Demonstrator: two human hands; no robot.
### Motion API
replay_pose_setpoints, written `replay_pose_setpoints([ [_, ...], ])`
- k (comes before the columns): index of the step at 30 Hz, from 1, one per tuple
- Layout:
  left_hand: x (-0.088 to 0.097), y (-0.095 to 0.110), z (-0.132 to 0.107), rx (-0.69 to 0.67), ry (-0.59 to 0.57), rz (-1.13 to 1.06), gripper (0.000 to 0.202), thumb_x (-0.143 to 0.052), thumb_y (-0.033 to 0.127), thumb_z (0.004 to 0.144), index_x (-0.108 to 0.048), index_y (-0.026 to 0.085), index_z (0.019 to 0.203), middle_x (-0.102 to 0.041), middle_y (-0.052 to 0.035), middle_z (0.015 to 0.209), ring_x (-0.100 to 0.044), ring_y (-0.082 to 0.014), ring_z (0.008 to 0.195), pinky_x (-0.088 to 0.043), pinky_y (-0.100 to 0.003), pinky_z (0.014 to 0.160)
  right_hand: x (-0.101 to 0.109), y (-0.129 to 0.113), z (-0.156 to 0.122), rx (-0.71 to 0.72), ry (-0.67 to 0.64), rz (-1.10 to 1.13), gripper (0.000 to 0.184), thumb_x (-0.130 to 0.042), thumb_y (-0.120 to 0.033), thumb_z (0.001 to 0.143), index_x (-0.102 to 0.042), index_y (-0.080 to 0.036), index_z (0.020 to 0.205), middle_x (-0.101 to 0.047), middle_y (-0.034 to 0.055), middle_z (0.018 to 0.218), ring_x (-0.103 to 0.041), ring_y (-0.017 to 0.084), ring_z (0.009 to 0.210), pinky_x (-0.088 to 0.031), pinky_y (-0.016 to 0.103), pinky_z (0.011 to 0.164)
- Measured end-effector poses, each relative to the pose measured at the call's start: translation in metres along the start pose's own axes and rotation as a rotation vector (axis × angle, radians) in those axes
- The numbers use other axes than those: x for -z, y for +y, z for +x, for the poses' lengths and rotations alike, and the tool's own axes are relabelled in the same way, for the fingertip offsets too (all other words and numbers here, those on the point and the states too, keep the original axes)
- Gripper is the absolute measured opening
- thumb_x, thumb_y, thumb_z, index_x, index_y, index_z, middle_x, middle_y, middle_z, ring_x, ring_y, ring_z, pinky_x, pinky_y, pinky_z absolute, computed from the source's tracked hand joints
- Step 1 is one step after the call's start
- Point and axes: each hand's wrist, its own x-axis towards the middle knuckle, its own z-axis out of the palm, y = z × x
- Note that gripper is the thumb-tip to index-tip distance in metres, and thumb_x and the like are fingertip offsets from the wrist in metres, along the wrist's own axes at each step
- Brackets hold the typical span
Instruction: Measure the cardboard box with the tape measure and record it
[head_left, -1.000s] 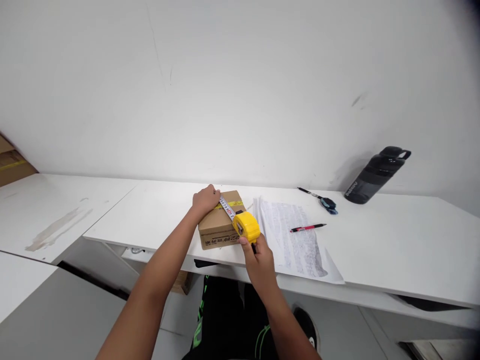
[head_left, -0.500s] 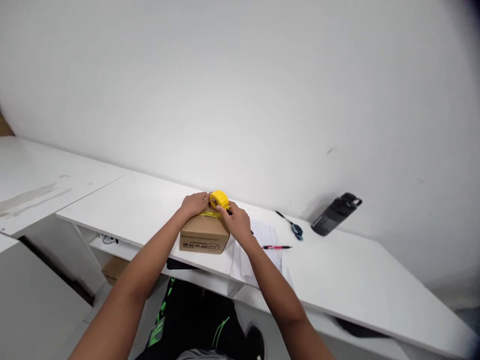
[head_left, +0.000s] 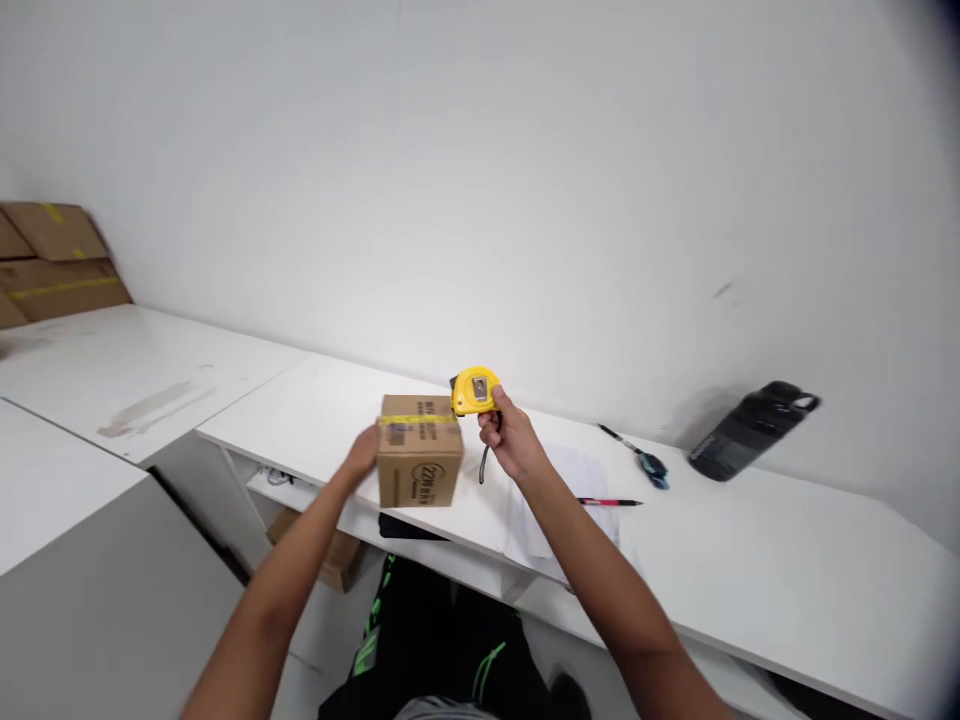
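Yellow plastic case, that's the tape measure [head_left: 474,391], and it's held in the right hand [head_left: 516,445] with the fingers closed around it. It's seen by the far right top corner of the cardboard box [head_left: 417,482]; whether the two touch can't be told. The blade is no longer stretched across the box top, and the case is no longer kept down there by both hands. The box seems to be turned as well: print is now shown on top where plain cardboard was. So, at a guess, that span is dropped and a different face is presented to the tape. The left hand [head_left: 364,452] is placed against the box's left side; fingers partly hidden, so grip can't be judged. The box is set at the worktop's [head_left: 712,550] near edge, papers [head_left: 531,528] to its right.
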Motion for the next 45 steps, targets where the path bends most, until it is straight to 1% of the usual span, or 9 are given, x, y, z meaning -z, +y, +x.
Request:
replay_pose_setpoints([
  [4,-0.005,-0.018,-0.036,0.025,0.146,0.015,0.057,-0.035,0.065,0.089,-0.061,0.018,0.108,-0.064,-0.0144,0.118,-0.058,-0.0262,0.112,-0.047,-0.043,0.092,-0.029,0.01,0.012,-0.068,-0.065,0.092,0.045,-0.068,-0.062,0.07,-0.054,-0.021,0.082,-0.063,-0.0019,0.063,-0.033,0.005,0.037,-0.026,0.021,0.036],
  [7,-0.013,-0.005,-0.052,-0.032,0.168,-0.059,0.058,-0.022,0.063,0.094,-0.051,0.023,0.125,-0.051,-0.0113,0.139,-0.049,-0.024,0.127,-0.046,-0.041,0.096,-0.045,0.011,0.023,-0.089,-0.152,0.083,0.042,-0.064,-0.059,0.072,-0.05,-0.023,0.088,-0.066,-0.0007,0.069,-0.042,0.007,0.041,-0.029,0.021,0.037],
  [9,-0.019,0.009,-0.061,-0.098,0.105,-0.137,0.054,-0.036,0.062,0.092,-0.046,0.027,0.131,-0.045,-0.0086,0.145,-0.042,-0.0236,0.134,-0.041,-0.039,0.103,-0.053,0.012,0.03,-0.067,-0.233,0.047,0.039,-0.062,-0.056,0.073,-0.05,-0.024,0.092,-0.067,-0.0011,0.072,-0.049,0.009,0.046,-0.032,0.02,0.039],
  [13,-0.029,0.027,-0.071,-0.082,0.009,-0.223,0.073,-0.071,0.046,0.077,-0.037,0.023,0.137,-0.043,-0.0123,0.145,-0.045,-0.0263,0.131,-0.036,-0.04,0.109,-0.063,0.017,0.035,0.023,-0.328,-0.21,0.036,-0.063,-0.051,0.077,-0.056,-0.023,0.099,-0.067,-0.0028,0.071,-0.048,0.008,0.045,-0.033,0.02,0.043],
  [19,-0.038,0.025,-0.075,-0.152,-0.001,-0.313,0.065,-0.066,0.04,0.082,-0.035,0.025,0.137,-0.043,-0.0114,0.146,-0.047,-0.024,0.131,-0.039,-0.038,0.107,-0.066,0.022,0.027,0.154,-0.502,-0.61,0.037,-0.061,-0.046,0.081,-0.06,-0.023,0.11,-0.07,-0.0011,0.082,-0.059,0.013,0.062,-0.045,0.025,0.06],
  [22,-0.038,0.026,-0.077,-0.138,-0.002,-0.297,0.062,-0.064,0.043,0.084,-0.036,0.024,0.137,-0.047,-0.0113,0.142,-0.052,-0.0233,0.125,-0.043,-0.036,0.103,-0.066,0.02,0.025,0.246,-0.449,-0.824,0.032,-0.055,-0.047,0.086,-0.06,-0.024,0.108,-0.071,0.0012,0.093,-0.064,0.018,0.08,-0.045,0.028,0.07],
  [29,-0.04,0.03,-0.081,-0.096,0.027,-0.264,0.061,-0.061,0.044,0.085,-0.039,0.021,0.137,-0.057,-0.0112,0.132,-0.061,-0.0221,0.113,-0.048,-0.034,0.096,-0.063,0.015,0.02,0.341,-0.346,-1.273,0.039,-0.054,-0.05,0.085,-0.052,-0.026,0.117,-0.071,0.0034,0.084,-0.063,0.024,0.074,-0.037,0.029,0.063],
  [37,-0.04,0.026,-0.081,-0.046,0.095,-0.187,0.071,-0.061,0.049,0.086,-0.034,0.024,0.146,-0.051,-0.0105,0.142,-0.055,-0.0251,0.123,-0.047,-0.036,0.1,-0.028,-0.001,0.014,0.247,-0.341,-1.314,0.055,-0.057,-0.072,0.076,-0.058,-0.028,0.11,-0.071,0.0042,0.085,-0.062,0.023,0.07,-0.035,0.028,0.054],
  [45,-0.04,0.027,-0.08,-0.053,0.095,-0.137,0.07,-0.059,0.05,0.087,-0.035,0.024,0.147,-0.047,-0.0091,0.146,-0.052,-0.0252,0.127,-0.045,-0.035,0.104,0.079,-0.031,-0.011,0.122,-0.215,-1.293,0.048,-0.058,-0.065,0.078,-0.061,-0.026,0.104,-0.069,0.0034,0.08,-0.061,0.02,0.065,-0.04,0.028,0.054],
])
